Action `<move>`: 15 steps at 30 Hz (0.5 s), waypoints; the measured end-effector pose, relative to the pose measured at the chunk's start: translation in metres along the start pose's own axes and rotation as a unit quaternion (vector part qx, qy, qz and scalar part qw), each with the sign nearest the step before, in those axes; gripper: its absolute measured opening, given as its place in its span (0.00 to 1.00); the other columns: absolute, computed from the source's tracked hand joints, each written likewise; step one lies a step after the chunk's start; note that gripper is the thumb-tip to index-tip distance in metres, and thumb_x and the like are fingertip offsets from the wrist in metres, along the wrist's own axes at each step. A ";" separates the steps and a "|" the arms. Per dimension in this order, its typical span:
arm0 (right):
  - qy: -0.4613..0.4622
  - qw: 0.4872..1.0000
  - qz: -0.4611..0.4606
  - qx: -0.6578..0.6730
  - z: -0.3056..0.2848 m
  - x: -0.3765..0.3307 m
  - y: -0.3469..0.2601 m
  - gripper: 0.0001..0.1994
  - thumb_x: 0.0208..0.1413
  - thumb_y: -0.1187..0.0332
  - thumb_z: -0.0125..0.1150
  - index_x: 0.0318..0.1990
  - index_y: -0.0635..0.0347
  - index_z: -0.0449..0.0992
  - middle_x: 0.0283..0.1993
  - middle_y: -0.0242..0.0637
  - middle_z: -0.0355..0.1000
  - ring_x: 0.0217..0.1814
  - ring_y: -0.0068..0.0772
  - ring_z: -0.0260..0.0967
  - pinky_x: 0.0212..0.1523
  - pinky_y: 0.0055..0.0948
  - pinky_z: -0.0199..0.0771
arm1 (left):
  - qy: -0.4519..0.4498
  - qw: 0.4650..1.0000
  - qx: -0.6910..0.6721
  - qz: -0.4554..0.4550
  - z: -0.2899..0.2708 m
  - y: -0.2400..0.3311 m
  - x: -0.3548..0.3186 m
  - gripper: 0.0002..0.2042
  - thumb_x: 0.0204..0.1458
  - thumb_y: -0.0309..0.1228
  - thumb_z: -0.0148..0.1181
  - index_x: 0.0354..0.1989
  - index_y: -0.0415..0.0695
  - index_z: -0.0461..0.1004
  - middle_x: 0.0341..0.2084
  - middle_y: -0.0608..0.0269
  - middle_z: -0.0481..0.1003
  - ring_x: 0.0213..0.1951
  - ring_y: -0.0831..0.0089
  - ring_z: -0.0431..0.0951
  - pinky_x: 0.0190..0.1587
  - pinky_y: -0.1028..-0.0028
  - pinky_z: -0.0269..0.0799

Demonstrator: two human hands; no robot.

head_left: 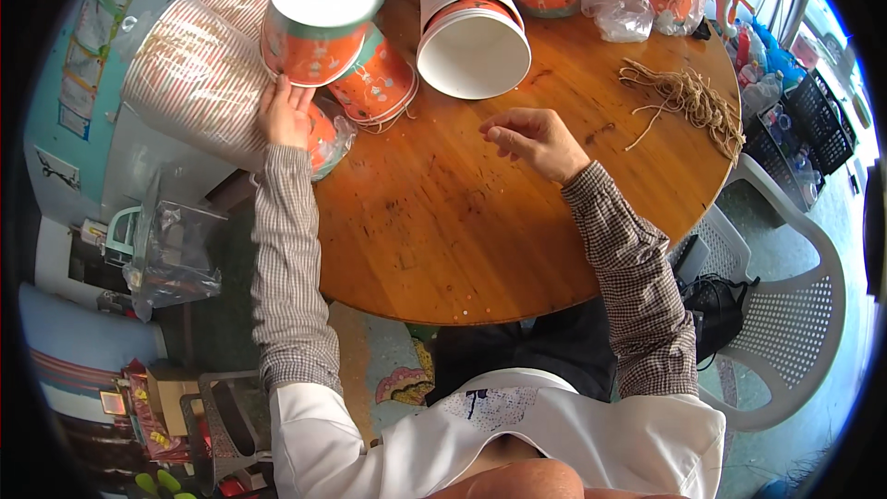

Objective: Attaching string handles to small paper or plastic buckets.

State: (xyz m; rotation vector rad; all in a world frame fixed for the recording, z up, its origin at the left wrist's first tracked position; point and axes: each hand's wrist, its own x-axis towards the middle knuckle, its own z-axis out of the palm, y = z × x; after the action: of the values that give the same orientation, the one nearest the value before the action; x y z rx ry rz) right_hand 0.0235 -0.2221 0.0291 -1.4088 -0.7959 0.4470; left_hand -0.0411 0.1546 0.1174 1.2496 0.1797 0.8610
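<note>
Hands well apart. Left hand (pixel 288 115) has fingertips at the lower rim of an upside-down orange-and-green patterned paper bucket with round white base (pixel 319 46), just beyond it; can't tell if it's gripping. Right hand (pixel 538 142) over brown round wooden table (pixel 443 222), fingers curled; can't tell if pinching anything. Nested white paper buckets (pixel 471 46) ahead of it, tangled tan twine (pixel 698 109) to its right. Plastic-wrapped bucket stack (pixel 189 79) left of left hand.

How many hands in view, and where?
2. The left hand is at the lower edge of the orange bucket with the white top; the right hand is over the middle of the table. No others show.
</note>
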 end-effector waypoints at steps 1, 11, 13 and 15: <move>-0.006 1.000 0.007 -0.015 0.004 0.003 0.002 0.15 0.59 0.62 0.59 0.44 0.66 0.77 0.36 0.35 0.77 0.36 0.23 0.74 0.39 0.26 0.76 | 0.022 0.999 -0.020 -0.015 -0.015 -0.010 0.019 0.14 0.60 0.32 0.55 0.51 0.39 0.67 0.48 0.57 0.73 0.46 0.64 0.76 0.51 0.63 0.74; 0.011 0.996 0.024 -0.088 0.005 0.003 0.006 0.13 0.57 0.65 0.58 0.41 0.67 0.77 0.31 0.37 0.76 0.32 0.25 0.75 0.37 0.26 0.75 | 0.078 0.979 -0.063 -0.179 -0.014 -0.068 0.051 0.08 0.61 0.28 0.51 0.41 0.35 0.66 0.34 0.57 0.69 0.45 0.57 0.76 0.52 0.60 0.76; 0.000 0.996 0.016 -0.090 0.007 0.004 0.007 0.12 0.57 0.65 0.58 0.41 0.67 0.77 0.30 0.38 0.76 0.31 0.25 0.74 0.36 0.27 0.74 | 0.082 0.982 -0.064 -0.155 -0.014 -0.069 0.053 0.09 0.61 0.29 0.52 0.43 0.35 0.66 0.34 0.58 0.69 0.45 0.57 0.76 0.52 0.60 0.76; 0.010 0.995 0.020 -0.098 0.002 0.003 0.012 0.12 0.57 0.66 0.58 0.40 0.67 0.77 0.30 0.39 0.76 0.31 0.26 0.74 0.36 0.27 0.74 | 0.027 0.995 -0.052 -0.077 0.010 -0.069 0.047 0.10 0.61 0.28 0.52 0.45 0.33 0.65 0.37 0.55 0.72 0.45 0.56 0.76 0.53 0.61 0.76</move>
State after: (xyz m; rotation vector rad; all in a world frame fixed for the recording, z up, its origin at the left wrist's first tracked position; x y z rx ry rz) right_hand 0.0258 -0.2167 0.0183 -1.6113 -0.8141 0.3928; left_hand 0.0291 0.1743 0.0755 1.1014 0.2685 0.7619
